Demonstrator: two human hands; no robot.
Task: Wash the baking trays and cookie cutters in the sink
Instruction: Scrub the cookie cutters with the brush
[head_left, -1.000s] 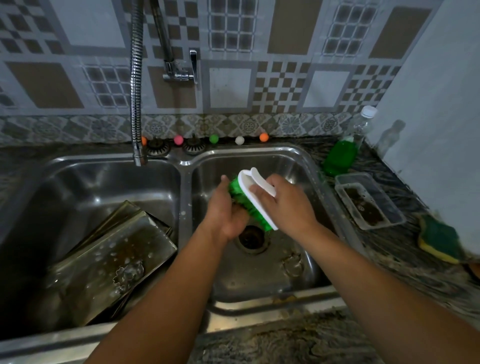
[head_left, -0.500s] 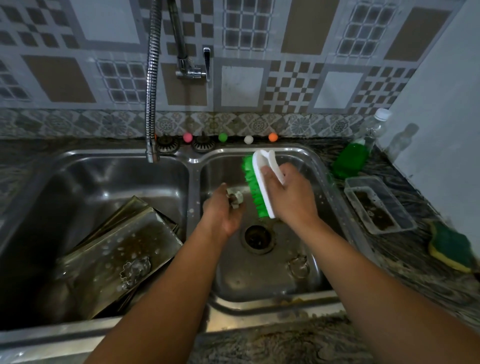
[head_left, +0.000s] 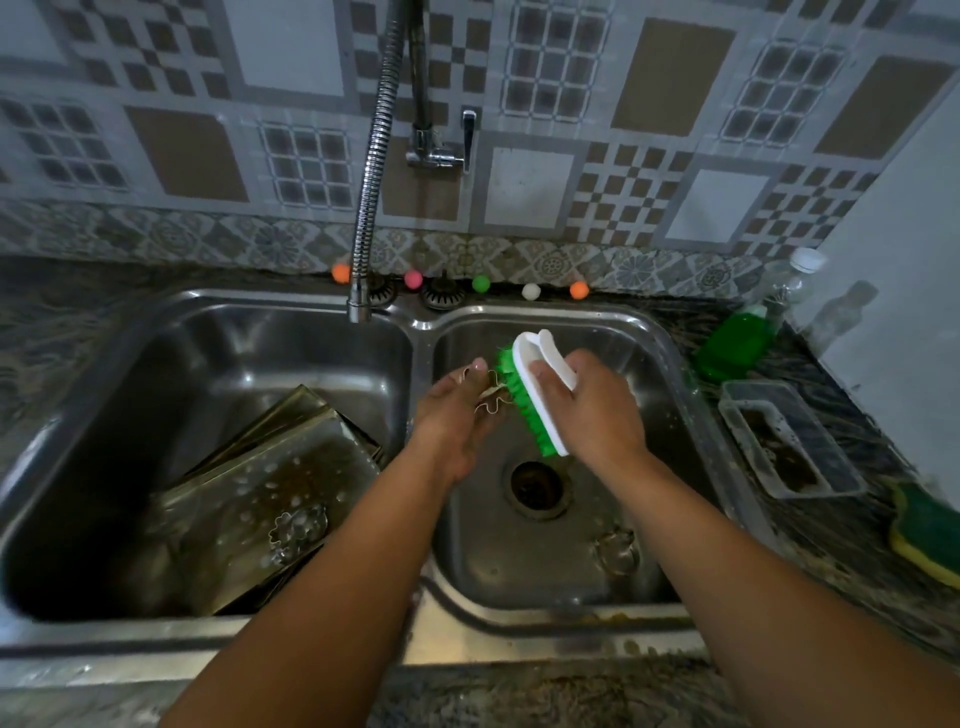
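Note:
Over the right basin of the steel double sink (head_left: 670, 364), my left hand (head_left: 452, 421) pinches a small metal cookie cutter (head_left: 491, 399). My right hand (head_left: 587, 410) grips a white scrub brush (head_left: 540, 395) by its handle, and its green bristles touch the cutter. Soapy baking trays (head_left: 260, 483) lean stacked in the left basin, with a flower-shaped cookie cutter (head_left: 297, 529) lying on the top one. Another cutter (head_left: 617, 552) rests on the floor of the right basin near the drain (head_left: 537, 486).
A flexible faucet hose (head_left: 371, 182) hangs over the divider, with the tap (head_left: 441, 150) on the tiled wall. A green soap bottle (head_left: 740, 338), a clear plastic container (head_left: 789, 441) and a green-yellow sponge (head_left: 924, 535) sit on the right counter. Coloured balls (head_left: 480, 283) line the sink's back edge.
The brush has moved along the cutter in a scrubbing stroke, first lifting away, then back onto it. My left hand turned the cutter so more of it shows.

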